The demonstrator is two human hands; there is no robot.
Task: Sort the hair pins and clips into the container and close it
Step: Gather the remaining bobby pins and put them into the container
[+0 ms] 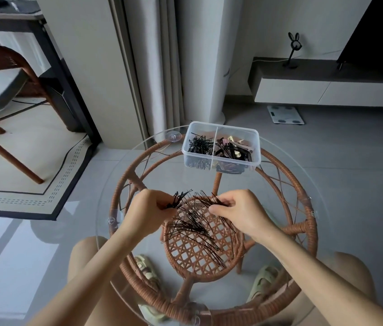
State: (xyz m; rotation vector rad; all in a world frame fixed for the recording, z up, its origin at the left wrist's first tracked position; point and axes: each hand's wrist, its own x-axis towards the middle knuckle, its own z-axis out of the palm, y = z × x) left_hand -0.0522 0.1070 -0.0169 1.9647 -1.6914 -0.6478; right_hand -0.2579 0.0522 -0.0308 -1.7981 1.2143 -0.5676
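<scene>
A round glass counter (pixel 120 184) on a rattan frame (pixel 303 201) is seen from above. A clear plastic container (pixel 221 147), lid off, is set at the far edge of the counter. It is split by a central divider into two compartments. The left compartment is loaded with thin black hair pins (pixel 200 147). The right compartment is loaded with larger clips (pixel 233 149), black, brown and pale in colour.

A loose heap of black pins (pixel 195 229) is spread on the glass near the middle of the counter, above the woven lower shelf (pixel 200 255) of the frame, well apart from the container.

The left hand (pixel 148 212) is held over the left edge of the heap. Its fingers (pixel 162 203) are closed on a small bundle of pins (pixel 178 198), whose free ends fan up and away toward the container. The right hand (pixel 240 212) is held over the right edge of the heap. Its fingers (pixel 223 201) are pinched narrowly on a few pins (pixel 211 200), with the thumb extended toward the left hand. The two hands are near each other but not touching.

Both forearms are bare. Knees and pale green sandals (pixel 148 267) are visible through the glass on a grey tiled floor (pixel 327 161).
</scene>
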